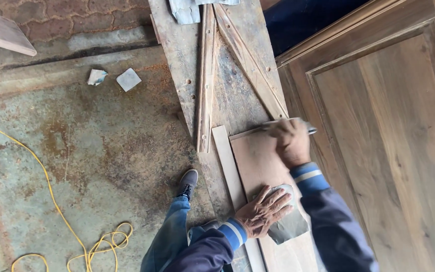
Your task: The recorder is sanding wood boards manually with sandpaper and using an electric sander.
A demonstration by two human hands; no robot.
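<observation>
- Head view shows the left hand pressed flat, fingers spread, on a grey sheet of sandpaper that lies on a reddish wooden panel.
- Sandpaper sticks out beyond the fingertips and under the palm, touching the panel's face.
- Right hand grips the panel's far edge, fingers curled closed over it; a thin grey strip pokes out just past the knuckles, and I cannot tell what it is.
- Beside the left fingers a pale wooden slat runs along the panel.
- Both rest on a worn plank bench with two nailed battens.
- Beyond the right hand stands a brown panelled door.
- Below the left wrist are a blue-jeaned leg and dark shoe; well apart, a yellow cord coils on the stained floor.
</observation>
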